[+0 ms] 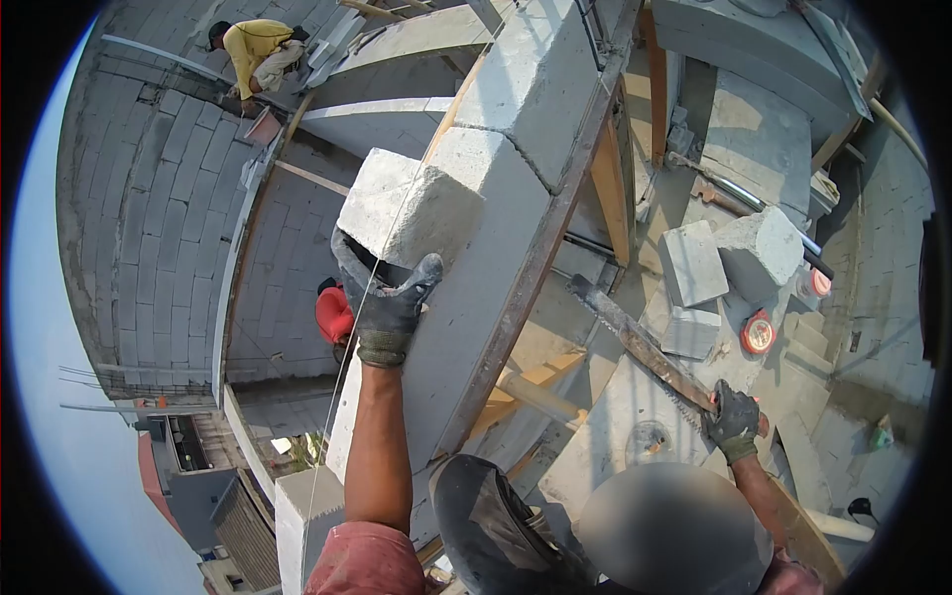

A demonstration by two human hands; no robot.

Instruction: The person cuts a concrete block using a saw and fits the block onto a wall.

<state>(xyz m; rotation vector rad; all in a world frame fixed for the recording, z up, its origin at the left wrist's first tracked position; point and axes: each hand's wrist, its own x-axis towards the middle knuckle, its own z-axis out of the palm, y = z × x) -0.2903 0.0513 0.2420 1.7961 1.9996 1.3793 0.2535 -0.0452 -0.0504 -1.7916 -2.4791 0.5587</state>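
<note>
My left hand (382, 302), in a dark work glove, grips the near end of a pale lightweight concrete block (412, 206). Its thumb is spread to the right, and some fingers are hidden behind the block. That block sits at an angle on top of the block wall (461, 273), beside a taut string line (349, 347). My right hand (734, 416), also gloved, is closed around the handle of a hand saw (645, 342). The saw's worn, toothed blade points up and left, over a dusty plank.
Cut blocks (759, 253), a red tape measure (758, 332) and a small jar (813, 286) lie at right. A person in yellow (260, 55) bends by a bucket (263, 127) below; another in red (335, 315) is lower. The wall drops away on the left.
</note>
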